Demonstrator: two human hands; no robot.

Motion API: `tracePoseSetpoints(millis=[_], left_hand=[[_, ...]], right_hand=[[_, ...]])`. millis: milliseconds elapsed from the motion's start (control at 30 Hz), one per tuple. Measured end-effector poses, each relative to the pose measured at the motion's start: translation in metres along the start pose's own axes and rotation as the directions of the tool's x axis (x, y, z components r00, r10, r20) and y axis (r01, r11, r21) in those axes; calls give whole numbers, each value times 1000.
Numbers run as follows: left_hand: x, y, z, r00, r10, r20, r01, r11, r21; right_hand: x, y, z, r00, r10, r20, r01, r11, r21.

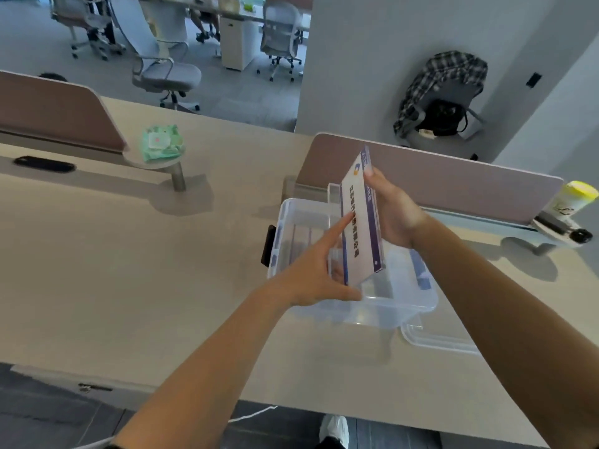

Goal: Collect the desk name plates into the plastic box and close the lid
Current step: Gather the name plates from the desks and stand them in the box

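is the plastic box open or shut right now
Open. The plastic box has no cover on its rim; its clear lid lies on the desk beside it.

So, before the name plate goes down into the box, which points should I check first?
1. Name plate held by both hands: ok, right hand at its far side, left hand at its near end.
2. Box open: ok.
3. Plate over the opening: ok.
4. Room inside the box: cannot tell, the walls are see-through and blurred.
5. Lid near: ok, on the desk beside the box.
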State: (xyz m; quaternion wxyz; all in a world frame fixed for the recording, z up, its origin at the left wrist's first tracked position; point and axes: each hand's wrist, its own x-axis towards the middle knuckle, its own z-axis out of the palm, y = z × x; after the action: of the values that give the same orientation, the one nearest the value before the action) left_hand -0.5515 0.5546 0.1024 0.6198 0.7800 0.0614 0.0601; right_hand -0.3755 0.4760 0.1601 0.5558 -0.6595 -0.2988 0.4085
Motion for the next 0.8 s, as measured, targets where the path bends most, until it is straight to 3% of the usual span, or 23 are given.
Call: tracePoseSetpoints(millis=[400, 567, 700, 800], left_hand=[[141, -21, 88, 980, -174, -93, 184, 976, 117], [154, -40, 93, 978, -179, -105, 197, 959, 202], [159, -66, 93, 972, -201, -121, 225, 946, 235], [162, -78, 92, 972, -214, -98, 233, 929, 286]], right_hand=[[27, 33, -148, 996, 20, 87, -26, 997, 79], [32, 38, -170, 993, 110, 37, -102, 981, -166], [32, 40, -169, 992, 85, -90, -118, 867, -485], [31, 47, -165, 980, 143, -140, -196, 831, -522]])
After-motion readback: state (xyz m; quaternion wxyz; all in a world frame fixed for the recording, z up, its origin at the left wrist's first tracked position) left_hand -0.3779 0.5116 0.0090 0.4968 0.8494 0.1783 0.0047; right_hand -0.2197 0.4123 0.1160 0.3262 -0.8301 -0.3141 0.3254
